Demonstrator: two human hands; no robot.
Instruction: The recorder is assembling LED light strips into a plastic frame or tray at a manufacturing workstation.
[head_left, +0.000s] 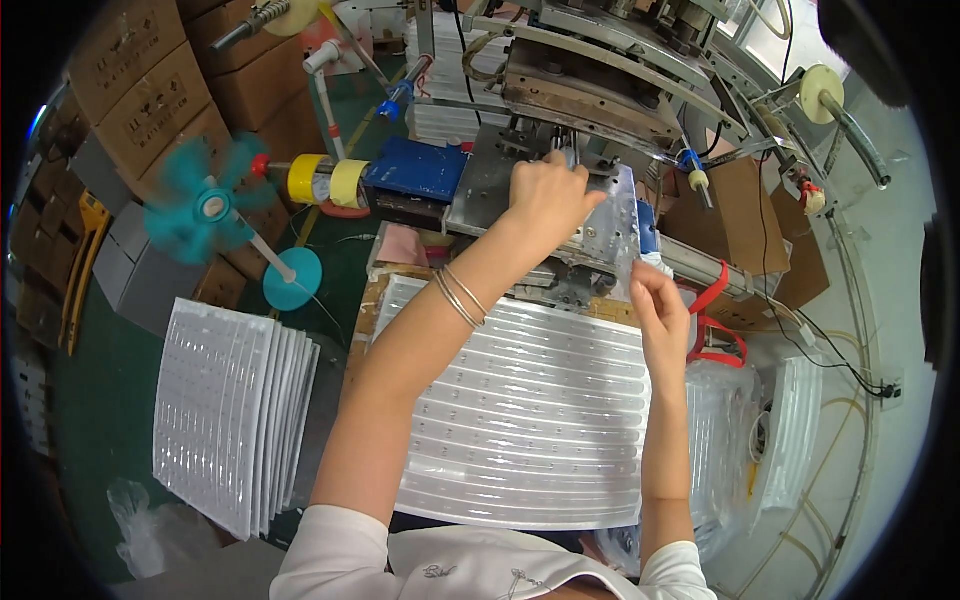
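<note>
You look mid-cycle: left hand (550,196) curled over the metal plate (485,185), hold hidden so can't tell, right hand (661,308) seemingly pinching the clear strip (627,215) at the plate's right edge, strip apparently unfinished, ridged sheet (530,410) nearer you, amount left unclear.

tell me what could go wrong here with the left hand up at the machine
The left hand is at the metal plate, near the upper block; if that block came down, the hand might be pinched. The bracelets on that forearm could also snag there.
</note>
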